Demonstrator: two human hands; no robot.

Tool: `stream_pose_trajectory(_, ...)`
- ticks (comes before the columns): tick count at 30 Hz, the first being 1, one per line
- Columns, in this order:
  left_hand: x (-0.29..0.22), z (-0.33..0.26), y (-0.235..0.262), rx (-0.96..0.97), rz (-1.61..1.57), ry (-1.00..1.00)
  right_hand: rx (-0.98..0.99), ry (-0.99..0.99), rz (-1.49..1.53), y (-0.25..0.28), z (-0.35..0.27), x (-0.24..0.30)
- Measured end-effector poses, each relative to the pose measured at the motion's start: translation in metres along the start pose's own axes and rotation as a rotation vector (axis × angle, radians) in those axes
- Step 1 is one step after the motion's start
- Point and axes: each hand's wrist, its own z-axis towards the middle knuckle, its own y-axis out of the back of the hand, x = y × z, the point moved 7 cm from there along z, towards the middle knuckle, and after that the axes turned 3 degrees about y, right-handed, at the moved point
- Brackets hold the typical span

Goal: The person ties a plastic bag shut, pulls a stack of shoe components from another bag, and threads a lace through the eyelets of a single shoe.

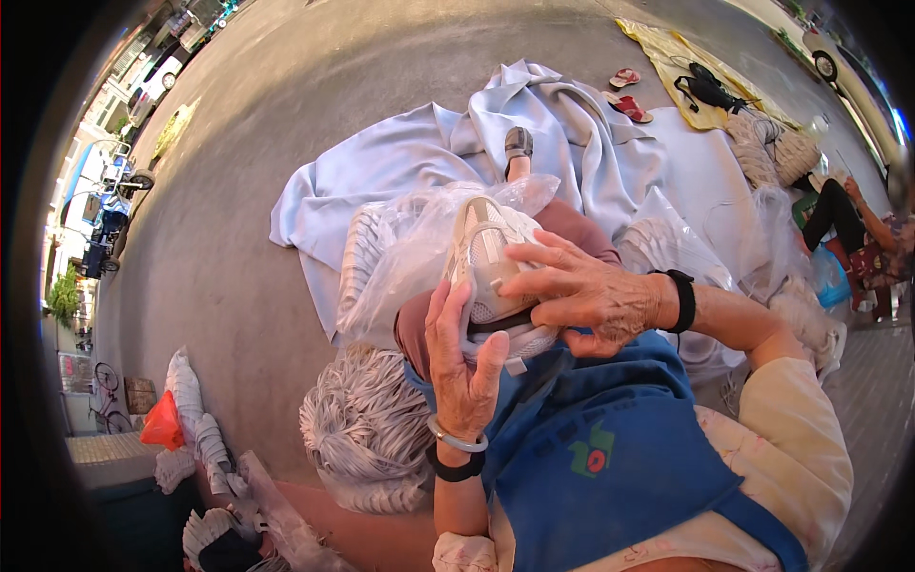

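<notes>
A white and beige shoe upper (484,243) with mesh panels rests on my lap, toe pointing away from me and its dark opening toward me. My left hand (462,367) supports its left side, fingers stretched along the edge and thumb standing by the opening. From the right, my right hand (591,296) lies over the upper with bent fingers pressed on its lacing area. Anything small between those fingertips is hidden. Clear plastic (396,253) spreads under and beyond the upper. A blue apron (610,458) covers my front.
Beside my left knee sits a large bundle of whitish strands (367,424). A pale grey sheet (400,143) lies on the ground ahead. Bagged white pieces (667,238) stand at my right. Another person (858,224) sits far right. An orange-red bag (164,421) is at lower left.
</notes>
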Motion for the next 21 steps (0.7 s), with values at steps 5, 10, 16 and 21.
stream_pose_trajectory(5,-0.011,-0.003,0.001,0.011,0.129,-0.074,-0.38,-0.349,0.291,0.005,-0.031,-0.013)
stream_pose_trajectory(10,0.024,0.005,0.008,-0.011,-0.433,0.212,-0.279,-0.833,-0.01,-0.032,-0.1,-0.089)
stream_pose_trajectory(16,0.078,0.003,0.012,0.156,-0.596,0.485,-0.046,-1.017,0.288,-0.117,-0.128,-0.137)
stream_pose_trajectory(21,0.067,0.008,0.004,0.131,-0.619,0.528,-0.233,-1.239,0.688,-0.136,-0.154,-0.162)
